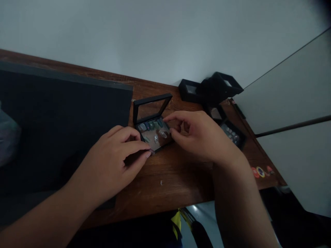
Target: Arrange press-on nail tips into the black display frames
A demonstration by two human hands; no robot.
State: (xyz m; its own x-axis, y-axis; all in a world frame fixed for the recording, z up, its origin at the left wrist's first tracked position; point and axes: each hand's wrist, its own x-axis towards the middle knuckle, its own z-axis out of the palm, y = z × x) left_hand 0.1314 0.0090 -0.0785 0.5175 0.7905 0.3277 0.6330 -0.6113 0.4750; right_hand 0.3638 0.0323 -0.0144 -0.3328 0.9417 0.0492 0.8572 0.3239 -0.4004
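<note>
A small black display box (161, 147) lies on the wooden table with its windowed lid (152, 100) raised. Along its back edge runs a row of glossy green and blue press-on nails (151, 125); a few clear pieces (156, 138) lie nearer the front. My left hand (117, 153) is at the box's front left corner, thumb and index finger pinched; a tiny dark piece shows at the tips, too small to name. At the right side my right hand (193, 132) touches the box edge, index finger stretched toward the nails, thumb apart from it.
Several black boxes (190, 90) are piled against the wall. Another box with nails (232, 134) lies behind my right arm. A black mat (64, 117) covers the left side, with a plastic bag (9, 137) on it. Round red stickers (255, 172) are near the right edge.
</note>
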